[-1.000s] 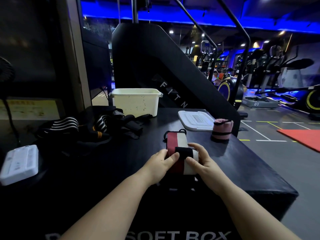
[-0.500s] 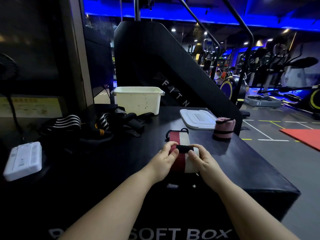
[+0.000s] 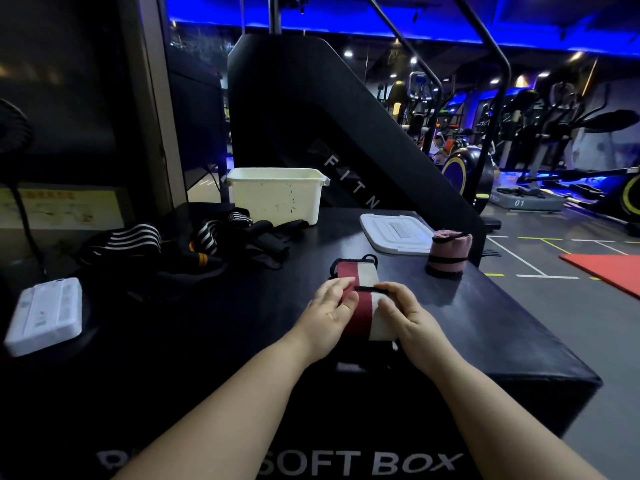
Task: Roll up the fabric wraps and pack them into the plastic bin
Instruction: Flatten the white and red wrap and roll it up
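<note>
A red and white fabric wrap (image 3: 360, 282) lies lengthwise on the black soft box (image 3: 242, 306), partly rolled at its near end. My left hand (image 3: 329, 315) grips the roll's red side and my right hand (image 3: 407, 315) grips its white side, with a thin black strap across the top between my fingertips. A rolled pink wrap (image 3: 448, 252) stands upright to the right. The cream plastic bin (image 3: 277, 195) sits at the box's far edge, and its white lid (image 3: 394, 232) lies flat to its right. A heap of black striped wraps (image 3: 180, 244) lies at the left.
A white flat device (image 3: 45, 315) rests at the left edge of the box. Behind the bin rises a black stair machine (image 3: 329, 116). The grey gym floor with a red mat (image 3: 609, 271) lies to the right, with exercise bikes beyond.
Both hands have rolled the wrap further away from me; the roll looks thicker and the flat stretch ahead of it shorter. The black strap now shows as a thin line on top.
</note>
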